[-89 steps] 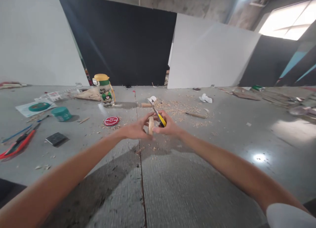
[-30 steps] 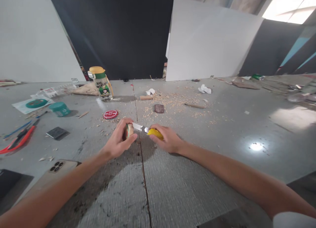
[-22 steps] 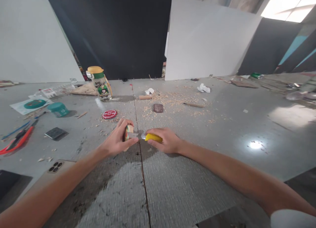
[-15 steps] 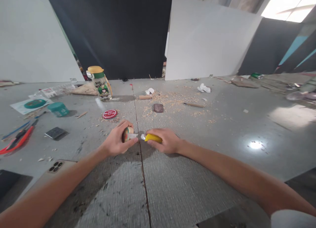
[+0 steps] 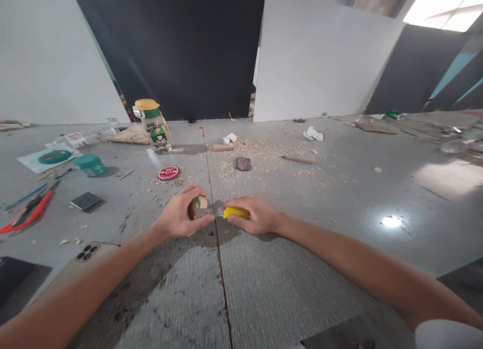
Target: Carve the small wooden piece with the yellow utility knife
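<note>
My left hand [image 5: 183, 211] is closed around a small painted wooden piece [image 5: 200, 203], pale with green and red patches; much of it is hidden by the fingers. In my right hand [image 5: 256, 214] is a yellow-handled utility knife [image 5: 237, 212], its blade pointing left toward the wooden piece. The blade tip lies by my left thumb, and whether it touches the wood I cannot tell. Both hands are held close together over the seam of the grey table [image 5: 256, 283]. Beyond the left hand lies a round red-and-white lid [image 5: 168, 173].
Wood shavings surround a brown block [image 5: 242, 164] and a thin pencil-like tool [image 5: 297, 159]. Further left stand a bottle [image 5: 153, 127] and a teal jar [image 5: 90, 165]. Red-handled pliers [image 5: 32, 211], a dark square block [image 5: 86, 201] and a phone [image 5: 88, 253] lie near my left arm.
The knife blade has shifted slightly against the wooden piece, and its yellow handle sits a touch further right. The view has moved a little; both hands keep their grip.
</note>
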Tool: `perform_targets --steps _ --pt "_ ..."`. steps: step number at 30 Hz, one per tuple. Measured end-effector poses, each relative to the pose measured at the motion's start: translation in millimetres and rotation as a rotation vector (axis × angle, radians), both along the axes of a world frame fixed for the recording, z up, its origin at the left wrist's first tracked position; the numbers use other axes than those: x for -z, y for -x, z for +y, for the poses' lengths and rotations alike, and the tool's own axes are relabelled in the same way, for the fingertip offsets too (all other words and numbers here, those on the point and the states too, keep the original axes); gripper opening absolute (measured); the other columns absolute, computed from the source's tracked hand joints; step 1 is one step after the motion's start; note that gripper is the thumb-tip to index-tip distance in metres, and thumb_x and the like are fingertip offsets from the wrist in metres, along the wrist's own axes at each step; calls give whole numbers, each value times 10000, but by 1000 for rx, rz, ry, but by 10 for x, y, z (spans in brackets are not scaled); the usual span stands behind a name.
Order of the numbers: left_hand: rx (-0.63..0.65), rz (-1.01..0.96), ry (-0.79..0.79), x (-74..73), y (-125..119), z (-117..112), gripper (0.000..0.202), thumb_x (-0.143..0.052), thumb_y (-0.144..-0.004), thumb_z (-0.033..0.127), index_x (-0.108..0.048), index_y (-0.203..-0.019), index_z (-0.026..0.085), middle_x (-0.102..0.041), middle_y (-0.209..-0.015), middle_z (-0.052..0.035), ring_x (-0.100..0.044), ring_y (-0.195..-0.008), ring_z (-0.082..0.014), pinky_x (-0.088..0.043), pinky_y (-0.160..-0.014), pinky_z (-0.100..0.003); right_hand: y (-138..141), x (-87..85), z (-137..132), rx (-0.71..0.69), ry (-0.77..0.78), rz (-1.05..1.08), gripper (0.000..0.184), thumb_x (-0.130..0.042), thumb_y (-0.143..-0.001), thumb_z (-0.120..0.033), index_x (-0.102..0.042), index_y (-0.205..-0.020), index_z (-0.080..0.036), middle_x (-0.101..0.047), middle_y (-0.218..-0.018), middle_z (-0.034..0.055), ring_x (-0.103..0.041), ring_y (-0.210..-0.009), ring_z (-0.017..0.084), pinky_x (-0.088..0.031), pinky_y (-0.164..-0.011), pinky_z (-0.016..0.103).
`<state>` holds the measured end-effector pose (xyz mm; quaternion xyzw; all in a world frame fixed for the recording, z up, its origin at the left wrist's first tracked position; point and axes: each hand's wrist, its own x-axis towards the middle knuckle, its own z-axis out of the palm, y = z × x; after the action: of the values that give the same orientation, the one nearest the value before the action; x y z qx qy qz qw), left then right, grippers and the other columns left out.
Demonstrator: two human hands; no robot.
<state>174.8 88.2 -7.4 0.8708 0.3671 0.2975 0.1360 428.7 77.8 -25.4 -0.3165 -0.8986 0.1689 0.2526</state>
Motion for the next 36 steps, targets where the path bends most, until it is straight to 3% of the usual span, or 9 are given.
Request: perform_targets --steps 6,20,27,36 --pt "-60 26 31 -14 -25 -15 419 -606 -789 574 -548 -883 170 -558 -784 -29 -493 -620 -147 -398 -559 -281 11 -27 -12 26 2 -14 410 -486 -941 -465 -626 -1192 -172 -720 -984 76 -643 -795 189 -450 -727 309" --pt "-140 -16 52 -22 -79 -44 471 -582 -783 624 -548 -881 164 -550 -738 -4 -477 -526 -118 -381 -526 -270 11 21 -12 67 -42 -20 372 -463 -957 -453 -604 -1184 -194 -711 -1049 69 -647 -876 191 -441 -763 300" --pt "-146 -43 40 16 -86 -26 420 -596 -786 580 -536 -873 173 -541 -722 7 -488 -545 -125 -382 -538 -274 21 31 -37 110 -90 -43 362 -459 -960 -446 -586 -1189 -196 -710 -1030 62 -646 -885 193 -430 -749 295" --pt "-135 -123 45 -89 -118 -80 310 -536 -824 475 -546 -813 165 -526 -700 -15 -499 -667 -170 -398 -633 -318 17 5 -3 178 -58 48 360 -453 -962 -438 -567 -1184 -179 -703 -1000 70 -641 -841 188 -438 -733 292"
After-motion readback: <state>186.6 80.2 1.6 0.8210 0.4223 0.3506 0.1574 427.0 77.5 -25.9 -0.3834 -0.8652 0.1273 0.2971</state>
